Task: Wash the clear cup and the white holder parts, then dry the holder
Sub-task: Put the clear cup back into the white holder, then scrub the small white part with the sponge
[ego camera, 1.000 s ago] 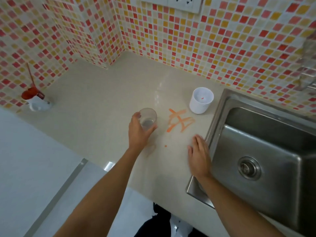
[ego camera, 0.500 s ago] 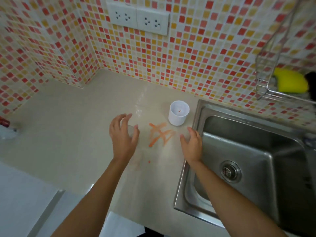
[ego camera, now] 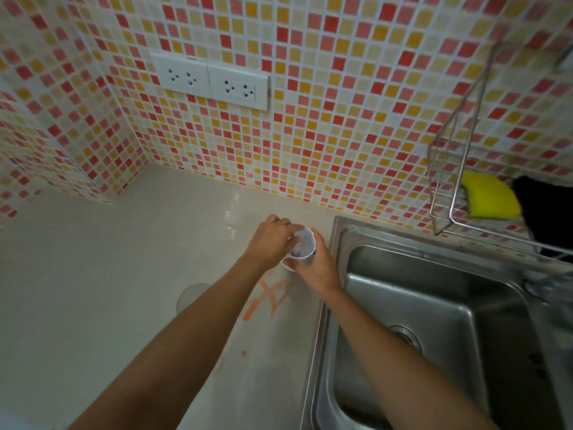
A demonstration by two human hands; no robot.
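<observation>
At the centre of the frame both hands meet on the white holder point(ego camera: 302, 248), which is tilted with its mouth facing up toward the camera, just left of the sink point(ego camera: 434, 305). The right hand point(ego camera: 316, 268) has its grip wrapped around the lower wall of the holder, fingers pressed against the plastic from the sink side. The left hand point(ego camera: 271, 243) comes over the rim from the left, its fingertips pinching at the edge or at something just inside the mouth; whether it has hold of an inner part cannot be told, since the fingers hide it. The holder looks like thin, stiff plastic, light enough for one hand and not fragile, though likely slick once wet, so holding it around the wall as the right hand does seems the surer hold, with the rim left free for pulling parts out. The clear cup point(ego camera: 192, 296) stands on the desk point(ego camera: 108, 274) lower left of the hands, partly hidden behind the left forearm, touched by neither hand; being clear and smooth, it would probably want a full wrap around its side. Orange marks point(ego camera: 269, 299) stain the desk between the forearms. At the right edge of the frame a wire rack point(ego camera: 449, 197) on the tiled wall carries a yellow sponge point(ego camera: 490, 197). Washing appears not yet begun.
</observation>
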